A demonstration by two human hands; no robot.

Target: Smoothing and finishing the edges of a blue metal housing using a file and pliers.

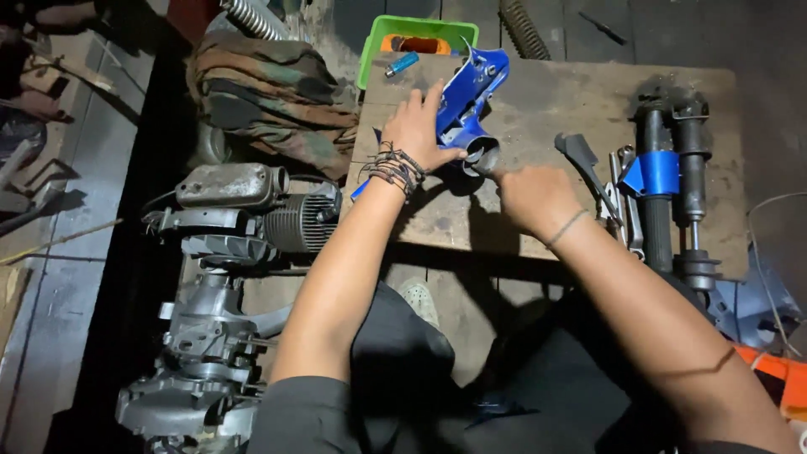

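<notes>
Upper centre on one board (546, 92), the left hand (418, 128) is gripping one blue part (471, 92); the right hand (534, 197) is pinching its tube end. Two forks (672, 168) are lying right, one engine (227, 277) left.

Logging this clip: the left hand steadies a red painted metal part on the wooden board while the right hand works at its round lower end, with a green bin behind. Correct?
One thing is off: the painted metal part is blue, not red, as the head view shows. The rest stands: the left hand steadies it on the wooden board, the right hand is at its round lower end, and the green bin sits behind.
</notes>
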